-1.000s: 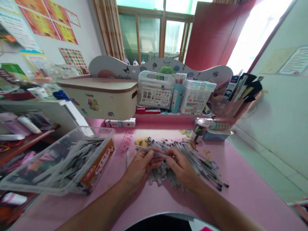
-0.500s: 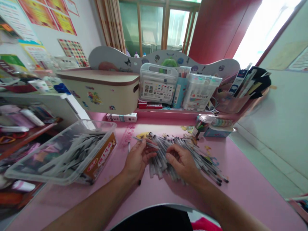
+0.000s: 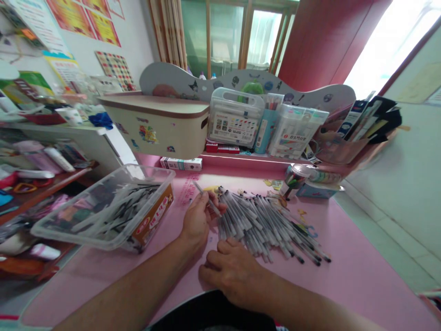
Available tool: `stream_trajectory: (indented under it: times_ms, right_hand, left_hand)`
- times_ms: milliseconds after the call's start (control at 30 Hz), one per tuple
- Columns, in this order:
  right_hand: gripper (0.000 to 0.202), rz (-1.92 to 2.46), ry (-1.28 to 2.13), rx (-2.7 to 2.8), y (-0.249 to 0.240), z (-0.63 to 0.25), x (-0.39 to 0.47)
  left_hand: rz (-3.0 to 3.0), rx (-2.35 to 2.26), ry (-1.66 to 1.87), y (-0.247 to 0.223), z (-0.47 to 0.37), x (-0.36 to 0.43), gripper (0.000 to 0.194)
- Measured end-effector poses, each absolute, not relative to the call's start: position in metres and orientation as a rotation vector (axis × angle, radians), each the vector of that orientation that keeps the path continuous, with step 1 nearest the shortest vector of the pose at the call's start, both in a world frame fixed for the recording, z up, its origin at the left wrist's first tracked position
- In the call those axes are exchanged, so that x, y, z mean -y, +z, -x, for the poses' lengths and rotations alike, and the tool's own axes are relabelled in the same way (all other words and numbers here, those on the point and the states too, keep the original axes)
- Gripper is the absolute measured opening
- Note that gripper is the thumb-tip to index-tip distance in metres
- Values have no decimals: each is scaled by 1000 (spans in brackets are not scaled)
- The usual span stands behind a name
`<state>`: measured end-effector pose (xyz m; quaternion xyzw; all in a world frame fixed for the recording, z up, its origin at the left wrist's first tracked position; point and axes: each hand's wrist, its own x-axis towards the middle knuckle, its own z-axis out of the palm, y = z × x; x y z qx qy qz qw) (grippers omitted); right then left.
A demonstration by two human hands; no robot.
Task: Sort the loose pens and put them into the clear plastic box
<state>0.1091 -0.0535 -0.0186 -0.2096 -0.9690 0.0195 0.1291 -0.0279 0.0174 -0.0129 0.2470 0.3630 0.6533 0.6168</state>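
My left hand pinches a slim clear-barrelled pen, which slants up to the left above the desk. Lower and to the right, my right hand is closed near the desk's front edge, with its fingers curled under. Whatever it may hold is hidden from view. Just beyond it, a wide pile of clear pens with dark tips lies fanned out on the pink desk. To the left of my left hand stands a clear plastic bin with more pens and dark pieces inside.
At the back, a shelf carries a cream lidded box, a clear marker case, a blue pencil tube and a pen holder. A jar of pens stands on the right. An orange-brown box sits against the bin.
My right hand has left the pen pile and come down toward the front edge, where a small black piece lay. My left hand still holds its pen, now tilted more steeply. The view has shifted slightly.
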Motion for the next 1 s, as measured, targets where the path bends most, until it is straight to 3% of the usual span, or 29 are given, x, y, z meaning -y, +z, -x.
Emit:
stream_trajectory:
  times_ms: [233,433,533,733,1000]
  right_hand:
    - [7,690,210,2667,-24,-108,46]
    - [6,1036,1371,1540,-10,-120,25]
    - [18,943,1703,1151,-4,-126,15]
    - [22,787,1988,722,1,-133,9]
    - [32,951,2016,879,-2,-130,12]
  left_hand:
    - [-368,-795,1452,-7,28,-21,13]
    - [-221,-735,1401,-1,26,-21,18]
    - [-232,-696,1374,5,24,-17,20]
    - [-258,-702,1347,6,18,-11,21]
    - [-466,-699,1368,5,8,0,13]
